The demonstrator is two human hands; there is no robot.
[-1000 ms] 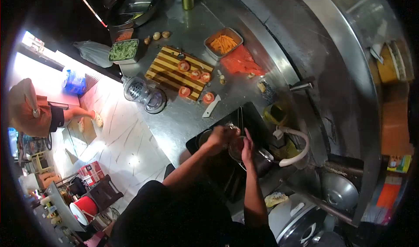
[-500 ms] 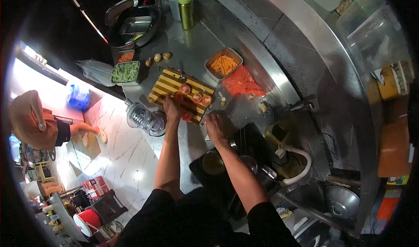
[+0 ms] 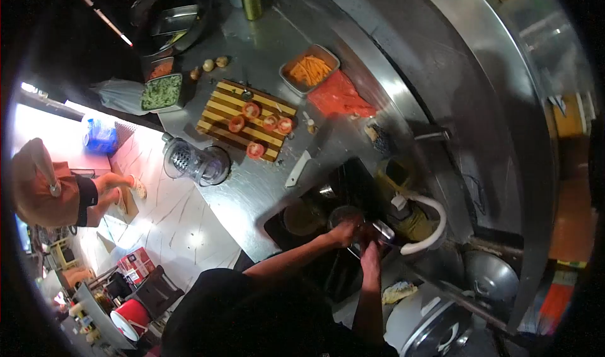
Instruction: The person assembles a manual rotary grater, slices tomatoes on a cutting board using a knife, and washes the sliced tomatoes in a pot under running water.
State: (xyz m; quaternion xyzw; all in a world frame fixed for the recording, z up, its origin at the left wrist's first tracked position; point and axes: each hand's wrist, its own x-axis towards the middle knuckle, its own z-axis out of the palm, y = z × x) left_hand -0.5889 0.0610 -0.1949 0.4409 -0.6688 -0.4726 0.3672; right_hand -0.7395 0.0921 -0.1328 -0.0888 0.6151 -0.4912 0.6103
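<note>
left hand (image 3: 343, 233) bent inward, gripping pot (image 3: 353, 224) rim | right hand (image 3: 370, 256) reaching up, grip unclear

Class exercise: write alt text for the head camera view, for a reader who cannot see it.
Both hands, left hand and right hand, meet over a small pot in a dark sink. On the steel counter beyond, a striped cutting board holds tomato slices.

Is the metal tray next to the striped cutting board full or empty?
Partly full: the metal tray holds a heap of orange carrot sticks, with bare metal showing around them. It sits beside the striped cutting board.
</note>
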